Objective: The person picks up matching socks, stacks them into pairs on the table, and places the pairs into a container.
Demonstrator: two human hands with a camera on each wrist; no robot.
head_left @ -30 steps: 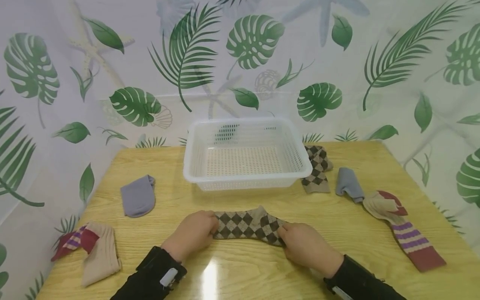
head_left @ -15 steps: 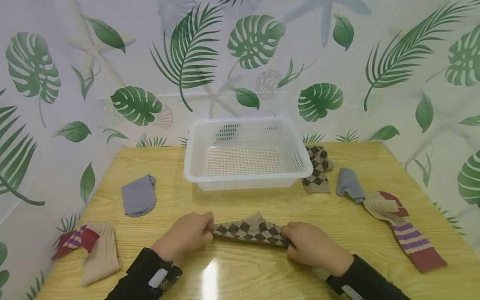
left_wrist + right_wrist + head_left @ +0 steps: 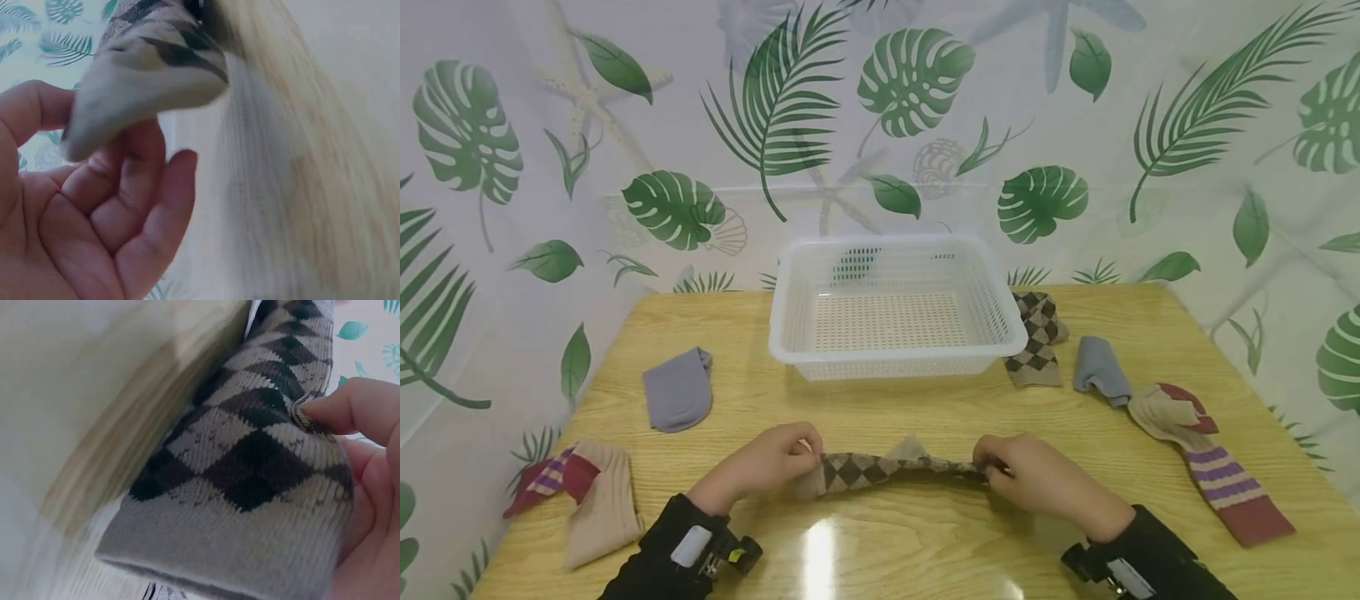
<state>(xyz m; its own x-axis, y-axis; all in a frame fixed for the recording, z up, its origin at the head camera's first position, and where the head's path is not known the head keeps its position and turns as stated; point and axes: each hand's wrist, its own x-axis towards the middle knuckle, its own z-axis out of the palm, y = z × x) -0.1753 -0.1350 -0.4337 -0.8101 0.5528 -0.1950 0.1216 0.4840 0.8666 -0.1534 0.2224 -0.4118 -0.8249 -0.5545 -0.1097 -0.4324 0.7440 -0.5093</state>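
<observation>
A brown-and-beige argyle sock (image 3: 861, 472) stretches between both hands just above the near part of the table, seen almost edge-on in the head view. My left hand (image 3: 767, 462) pinches it at the plain beige toe (image 3: 140, 94), thumb on one side and fingers on the other. At the opposite end, my right hand (image 3: 1037, 479) grips the sock a little short of its beige cuff (image 3: 219, 537). That cuff hangs free past the thumb in the right wrist view. The heel sticks up midway along the sock.
A white perforated basket (image 3: 898, 354) stands at the back. Another argyle sock (image 3: 1037, 342) lies beside it. Grey socks lie at left (image 3: 677, 392) and right (image 3: 1099, 367). Beige-and-maroon striped socks lie at far left (image 3: 598, 500) and far right (image 3: 1217, 467) on the wooden table (image 3: 925, 558).
The hands have moved slightly apart, left hand to the left and right hand to the right. The sock has gone from lying flat to raised and tilted edge-on.
</observation>
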